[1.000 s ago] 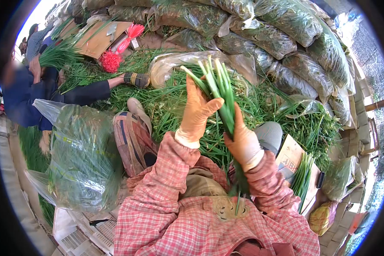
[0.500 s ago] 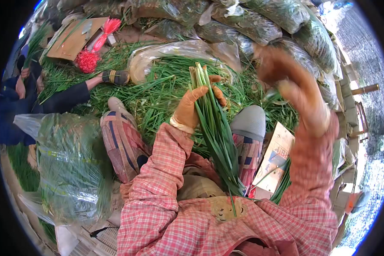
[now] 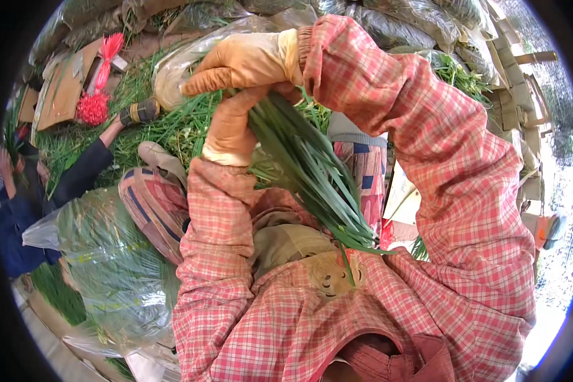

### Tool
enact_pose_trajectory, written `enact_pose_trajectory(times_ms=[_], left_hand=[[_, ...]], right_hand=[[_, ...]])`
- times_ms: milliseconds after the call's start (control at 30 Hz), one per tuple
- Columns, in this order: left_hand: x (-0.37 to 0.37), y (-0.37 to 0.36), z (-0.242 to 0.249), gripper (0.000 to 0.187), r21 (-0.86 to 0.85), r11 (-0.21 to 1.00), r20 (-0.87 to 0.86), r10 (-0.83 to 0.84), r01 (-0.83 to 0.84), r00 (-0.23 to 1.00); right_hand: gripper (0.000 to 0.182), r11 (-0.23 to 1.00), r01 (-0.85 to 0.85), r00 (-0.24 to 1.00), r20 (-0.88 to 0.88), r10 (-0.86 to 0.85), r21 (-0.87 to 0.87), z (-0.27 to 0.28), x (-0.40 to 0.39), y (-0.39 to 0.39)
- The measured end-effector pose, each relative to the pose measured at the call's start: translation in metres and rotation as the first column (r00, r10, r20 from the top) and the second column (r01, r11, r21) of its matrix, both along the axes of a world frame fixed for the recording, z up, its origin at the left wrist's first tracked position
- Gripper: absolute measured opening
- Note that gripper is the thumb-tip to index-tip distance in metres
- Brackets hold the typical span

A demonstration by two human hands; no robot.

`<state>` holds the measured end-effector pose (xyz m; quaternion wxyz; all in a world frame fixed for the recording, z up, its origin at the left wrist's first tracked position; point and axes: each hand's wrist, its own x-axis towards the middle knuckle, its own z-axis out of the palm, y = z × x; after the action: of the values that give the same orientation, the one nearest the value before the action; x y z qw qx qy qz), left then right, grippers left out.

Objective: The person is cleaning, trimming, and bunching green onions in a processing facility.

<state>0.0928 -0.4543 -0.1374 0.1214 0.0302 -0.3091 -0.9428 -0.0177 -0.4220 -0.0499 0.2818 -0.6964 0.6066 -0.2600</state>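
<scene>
A bunch of long flat green chives [image 3: 309, 165] slants from my hands down toward my lap, its leaf tips near my chest. My left hand [image 3: 229, 127], in a stained tan glove, wraps around the bunch near its stem end. Above it, my right hand [image 3: 245, 60], gloved alike, bends over the stem end with its fingers curled against the bunch and the left hand. The cut stem ends and most right fingertips are hidden behind the gloves.
Loose chives [image 3: 194, 127] cover the ground ahead, partly on a clear plastic sheet [image 3: 169, 73]. A stuffed plastic bag [image 3: 114, 254] stands at left. Pink ties [image 3: 94, 105] lie by cardboard [image 3: 67, 86]. Another person's sleeve [image 3: 83, 169] shows at left. Filled bags [image 3: 395, 28] line the back.
My right hand has swung from the right, where it was raised and blurred, over to the stem end. The bunch and left hand have shifted left in view, and the bunch leans more.
</scene>
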Motion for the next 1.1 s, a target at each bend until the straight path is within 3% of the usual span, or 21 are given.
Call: enact_pose_trajectory(times_ms=[67, 133, 167, 200, 233, 267, 300, 333, 400, 467, 567, 633, 667, 700, 800, 867, 900, 967, 1033, 1067, 1100], left_hand=[[0.000, -0.026, 0.014, 0.025, -0.048, 0.991, -0.056, 0.122, -0.124, 0.991], [0.012, -0.069, 0.045, 0.021, -0.366, 0.799, -0.086, 0.482, -0.478, 0.872], [0.018, -0.082, 0.066, 0.019, -0.342, 0.739, -0.253, 0.522, -0.581, 0.814], [0.026, -0.095, 0.086, 0.017, -0.304, 0.672, -0.418, 0.543, -0.675, 0.728], [0.031, -0.103, 0.101, 0.017, -0.388, 0.548, -0.520, 0.534, -0.741, 0.667], [0.035, -0.106, 0.115, 0.013, -0.468, 0.403, -0.615, 0.491, -0.786, 0.617], [0.040, -0.100, 0.126, 0.011, -0.577, 0.234, -0.628, 0.484, -0.782, 0.609], [0.044, -0.087, 0.134, 0.009, -0.660, 0.064, -0.639, 0.476, -0.749, 0.604], [0.039, -0.056, 0.133, 0.008, -0.608, 0.089, -0.745, 0.278, -0.789, 0.606], [0.051, -0.031, 0.124, 0.009, -0.702, 0.027, -0.703, 0.133, -0.712, 0.698], [0.069, -0.023, 0.112, 0.010, -0.589, 0.161, -0.721, 0.337, -0.792, 0.605], [0.085, -0.032, 0.112, 0.021, -0.430, 0.302, -0.605, 0.604, -0.851, 0.519], [0.099, -0.049, 0.106, 0.018, -0.347, 0.443, -0.600, 0.573, -0.827, 0.559], [0.112, -0.058, 0.102, 0.017, -0.230, 0.537, -0.564, 0.606, -0.811, 0.561], [0.145, -0.080, 0.080, 0.015, -0.060, 0.521, -0.437, 0.753, -0.852, 0.492], [0.147, -0.076, 0.073, 0.014, -0.002, 0.505, -0.405, 0.789, -0.863, 0.463], [0.147, -0.075, 0.070, 0.014, 0.024, 0.497, -0.387, 0.805, -0.867, 0.450], [0.148, -0.076, 0.059, 0.013, 0.019, 0.498, -0.375, 0.807, -0.867, 0.456], [0.155, -0.081, 0.045, 0.013, -0.011, 0.488, -0.365, 0.810, -0.873, 0.458], [0.160, -0.084, 0.041, 0.012, -0.038, 0.479, -0.363, 0.811, -0.877, 0.458], [0.166, -0.086, 0.037, 0.011, -0.065, 0.467, -0.362, 0.813, -0.882, 0.456]], right_hand=[[0.050, 0.983, 0.065, 0.998, -0.004, -0.067, -0.174, 0.013, -0.005, -0.002], [0.050, 0.853, 0.177, 0.975, -0.032, -0.220, -0.490, 0.048, -0.025, 0.013], [0.032, 0.869, 0.486, 0.785, 0.481, -0.389, -0.091, 0.059, -0.020, 0.036], [0.025, 0.710, 0.455, 0.889, 0.312, -0.334, -0.538, 0.060, -0.023, 0.042], [0.031, 0.796, 0.300, 0.954, 0.139, -0.267, -0.526, 0.047, -0.028, 0.055], [0.037, 0.858, 0.134, 0.985, -0.026, -0.169, -0.495, 0.034, -0.034, 0.069], [0.044, 0.955, 0.277, 0.776, 0.561, -0.287, 0.105, 0.023, -0.006, 0.074], [0.057, 0.961, 0.126, 0.615, 0.740, -0.271, 0.247, 0.002, 0.012, 0.075], [0.067, 0.921, -0.149, 0.040, 0.933, -0.357, 0.359, -0.039, 0.041, 0.067], [0.059, 0.924, -0.131, -0.223, 0.898, -0.379, 0.358, -0.059, 0.059, 0.062], [0.047, 0.894, 0.320, -0.209, 0.944, -0.255, 0.313, -0.117, 0.044, 0.076], [0.033, 0.717, 0.620, -0.208, 0.948, -0.242, 0.319, -0.118, 0.026, 0.104], [0.035, 0.535, 0.744, -0.298, 0.915, -0.271, 0.400, -0.129, 0.013, 0.116], [0.039, 0.529, 0.755, -0.327, 0.922, -0.207, 0.387, -0.145, -0.012, 0.134], [0.056, 0.280, 0.885, -0.374, 0.926, -0.052, 0.373, -0.143, -0.033, 0.154], [0.061, 0.425, 0.872, -0.222, 0.970, -0.101, 0.244, -0.130, -0.022, 0.136], [0.055, 0.515, 0.849, -0.156, 0.987, 0.032, 0.117, -0.136, -0.015, 0.115], [0.056, 0.680, 0.728, -0.045, 0.996, -0.077, 0.086, -0.089, 0.029, 0.087], [0.047, 0.691, 0.722, -0.021, 0.999, -0.032, 0.038, -0.069, 0.053, 0.068], [0.046, 0.757, 0.653, -0.077, 0.992, 0.097, -0.024, -0.071, 0.058, 0.062], [0.046, 0.750, 0.660, -0.121, 0.991, 0.062, 0.034, -0.071, 0.058, 0.063]])
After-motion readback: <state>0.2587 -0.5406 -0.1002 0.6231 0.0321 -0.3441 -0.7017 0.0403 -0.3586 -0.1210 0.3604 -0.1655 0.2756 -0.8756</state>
